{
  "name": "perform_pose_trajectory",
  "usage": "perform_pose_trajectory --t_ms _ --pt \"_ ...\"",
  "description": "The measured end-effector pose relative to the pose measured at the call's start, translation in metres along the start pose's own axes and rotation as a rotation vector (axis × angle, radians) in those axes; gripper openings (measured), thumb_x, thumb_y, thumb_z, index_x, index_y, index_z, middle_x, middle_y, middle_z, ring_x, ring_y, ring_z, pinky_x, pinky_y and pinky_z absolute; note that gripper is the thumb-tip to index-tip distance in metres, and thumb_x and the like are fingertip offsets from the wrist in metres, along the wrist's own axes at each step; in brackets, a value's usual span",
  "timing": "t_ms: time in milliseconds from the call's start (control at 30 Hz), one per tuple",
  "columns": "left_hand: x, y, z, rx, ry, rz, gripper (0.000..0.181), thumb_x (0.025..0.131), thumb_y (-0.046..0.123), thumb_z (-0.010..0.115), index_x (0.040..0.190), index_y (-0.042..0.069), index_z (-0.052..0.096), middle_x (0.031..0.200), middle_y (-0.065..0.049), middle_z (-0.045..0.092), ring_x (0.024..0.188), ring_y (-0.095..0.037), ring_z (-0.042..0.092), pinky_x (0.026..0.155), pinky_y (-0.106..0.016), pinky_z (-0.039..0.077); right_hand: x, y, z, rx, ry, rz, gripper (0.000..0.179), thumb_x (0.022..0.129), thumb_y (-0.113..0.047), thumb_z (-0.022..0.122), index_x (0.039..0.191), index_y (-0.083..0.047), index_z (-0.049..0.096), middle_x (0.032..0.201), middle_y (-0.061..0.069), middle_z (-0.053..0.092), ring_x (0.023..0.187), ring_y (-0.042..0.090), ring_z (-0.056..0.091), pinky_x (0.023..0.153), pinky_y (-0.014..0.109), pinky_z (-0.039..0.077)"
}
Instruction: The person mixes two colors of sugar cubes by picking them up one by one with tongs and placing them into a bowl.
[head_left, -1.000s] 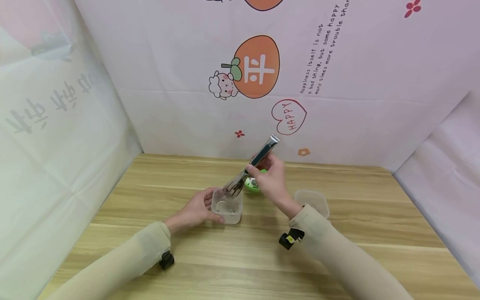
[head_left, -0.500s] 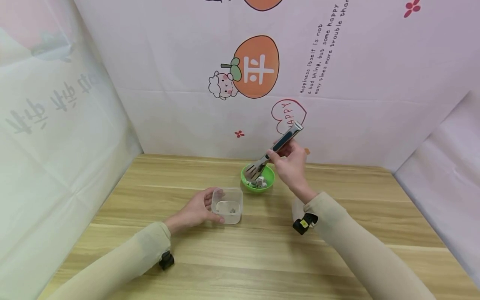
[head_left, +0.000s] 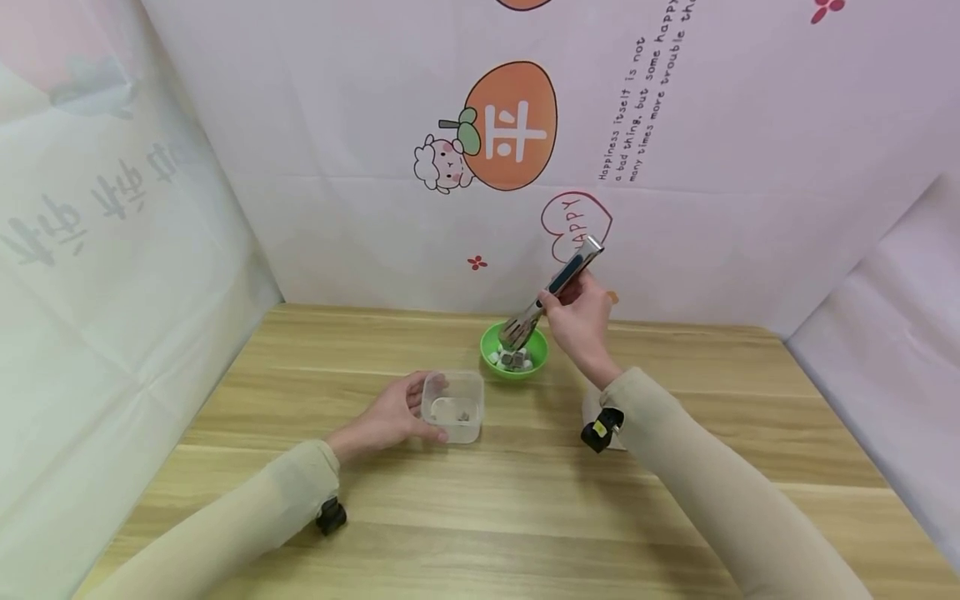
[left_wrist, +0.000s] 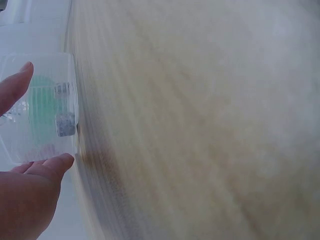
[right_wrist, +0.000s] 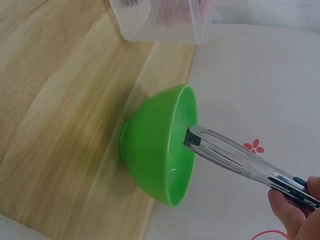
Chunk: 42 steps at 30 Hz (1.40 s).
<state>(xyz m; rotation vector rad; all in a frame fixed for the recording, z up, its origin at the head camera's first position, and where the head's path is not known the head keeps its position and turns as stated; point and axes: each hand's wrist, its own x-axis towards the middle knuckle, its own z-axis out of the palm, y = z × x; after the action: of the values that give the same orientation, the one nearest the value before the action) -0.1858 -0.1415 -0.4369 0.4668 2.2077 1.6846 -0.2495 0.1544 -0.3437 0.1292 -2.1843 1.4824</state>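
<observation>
My left hand (head_left: 393,417) holds a clear plastic container (head_left: 467,433) around its side, thumb at the front. Small grey cubes (left_wrist: 65,125) lie in the bottom of the container. In my right hand (head_left: 583,329) is a pair of metal tongs (head_left: 567,277) with dark grip panels, pointing down and left over a green bowl (right_wrist: 145,145). Between the tong tips at the bowl's mouth shows a small dark grey cube (right_wrist: 192,139). Inside the bowl lie several white and grey cubes (head_left: 516,360). The bowl stands upright, just behind and right of the container.
A second translucent container or lid (head_left: 591,404) sits on the table to the right, mostly hidden by my right wrist. Behind the wooden table (head_left: 465,525) rises a printed cloth wall (head_left: 360,242), close to the bowl and tongs.
The tongs in my right hand have left the clear container, moved right to the green bowl, and now dip slightly lower over it. My left hand stays on the container.
</observation>
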Motion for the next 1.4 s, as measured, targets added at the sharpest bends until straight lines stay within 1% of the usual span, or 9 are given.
perform_pose_trajectory --t_ms 200,300,567,733,867,1067,1233,1400 --pt "0.002 -0.003 0.001 -0.004 -0.002 0.004 0.099 0.073 -0.003 0.093 0.156 -0.007 0.038 0.156 -0.022 0.050 0.145 -0.039 0.046 0.118 -0.042 0.042 0.001 0.002 0.001 -0.024 -0.011 0.017 0.016 0.095 0.000 0.075 0.106 0.003 0.064 0.090 0.016 0.069 0.074 0.024 0.063 0.060 0.022 0.052" --pt "0.002 -0.004 0.001 -0.006 0.001 0.003 0.099 0.074 -0.003 0.093 0.156 -0.007 0.038 0.156 -0.022 0.050 0.145 -0.039 0.045 0.118 -0.042 0.041 0.001 0.006 0.003 -0.032 -0.009 0.012 0.016 0.095 0.000 0.075 0.105 0.003 0.064 0.090 0.016 0.069 0.074 0.024 0.063 0.060 0.022 0.052" --pt "0.001 -0.005 0.002 -0.022 -0.005 0.004 0.100 0.074 -0.004 0.092 0.156 -0.008 0.037 0.156 -0.023 0.049 0.145 -0.040 0.045 0.118 -0.043 0.041 -0.001 0.014 0.003 -0.009 0.040 -0.004 0.017 0.094 0.003 0.075 0.106 0.003 0.063 0.090 0.016 0.068 0.075 0.023 0.063 0.061 0.020 0.053" --pt "0.001 -0.005 0.002 -0.031 -0.010 0.008 0.100 0.074 -0.004 0.092 0.157 -0.008 0.035 0.156 -0.023 0.048 0.145 -0.040 0.045 0.119 -0.043 0.041 -0.002 0.013 0.000 0.013 0.062 -0.029 0.018 0.093 0.003 0.076 0.106 0.003 0.063 0.089 0.016 0.068 0.074 0.023 0.063 0.061 0.019 0.053" --pt "0.001 -0.004 0.001 -0.028 -0.008 0.010 0.099 0.074 -0.004 0.092 0.156 -0.008 0.036 0.156 -0.024 0.049 0.145 -0.041 0.045 0.119 -0.043 0.041 -0.002 0.008 -0.003 0.017 0.072 -0.050 0.018 0.091 0.003 0.078 0.104 0.003 0.064 0.087 0.015 0.069 0.071 0.022 0.064 0.060 0.019 0.053" --pt "0.001 -0.002 0.000 -0.019 0.001 0.017 0.098 0.074 -0.005 0.092 0.155 -0.008 0.037 0.155 -0.024 0.049 0.144 -0.041 0.047 0.118 -0.043 0.042 -0.005 -0.008 -0.006 0.023 0.048 -0.072 0.021 0.091 0.000 0.079 0.106 0.001 0.065 0.089 0.012 0.069 0.075 0.021 0.064 0.063 0.022 0.053" --pt "0.001 -0.002 -0.001 -0.015 -0.003 0.020 0.098 0.074 -0.005 0.092 0.155 -0.009 0.037 0.156 -0.025 0.049 0.144 -0.041 0.047 0.118 -0.043 0.042 -0.013 -0.023 -0.009 0.027 -0.002 -0.103 0.023 0.091 0.000 0.081 0.109 0.002 0.066 0.092 0.011 0.071 0.078 0.021 0.066 0.064 0.022 0.053" --pt "0.001 -0.002 -0.001 -0.024 -0.009 0.015 0.100 0.074 -0.004 0.092 0.156 -0.008 0.036 0.156 -0.024 0.049 0.143 -0.041 0.047 0.118 -0.043 0.043 -0.025 -0.033 -0.011 0.051 -0.063 -0.139 0.027 0.091 0.000 0.081 0.113 0.003 0.066 0.094 0.012 0.071 0.079 0.021 0.067 0.066 0.021 0.059"
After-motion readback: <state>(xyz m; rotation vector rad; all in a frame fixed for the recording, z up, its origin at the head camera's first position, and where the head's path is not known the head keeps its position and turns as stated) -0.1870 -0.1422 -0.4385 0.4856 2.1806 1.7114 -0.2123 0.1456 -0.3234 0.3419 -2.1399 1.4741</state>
